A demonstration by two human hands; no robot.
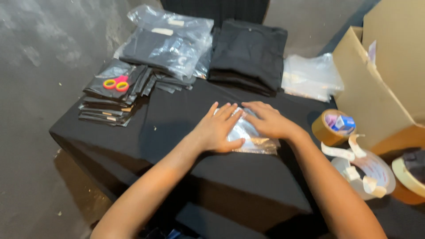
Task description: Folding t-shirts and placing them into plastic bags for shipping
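Both hands press flat on a small clear plastic bag (253,140) that lies near the middle of a surface (177,115) draped in black cloth. The left hand (218,129) rests palm down on the bag's left part, its fingers (226,111) stretched out and slightly spread, gripping nothing. The right hand (269,120) lies just beside it on the bag's upper right part, fingers likewise extended and flat, pointing toward the left hand so that the fingertips of the two nearly meet. Neither hand closes around the bag; they only bear down on it. The bag's lower edge shows below the palms, shiny and a little wrinkled.

At the far left of the surface sits a low stack of flat dark packets (110,104), with a pair of scissors (116,83) with pink and yellow handles on top. Behind them lies a pile of bagged black garments (166,44), and next to it a stack of folded black garments (248,53) without bags. Further right is a heap of empty clear bags (312,77). A brown tape roll (332,128) stands at the right edge, near an open cardboard box (380,88), with a round white sticker roll (369,175) below it.
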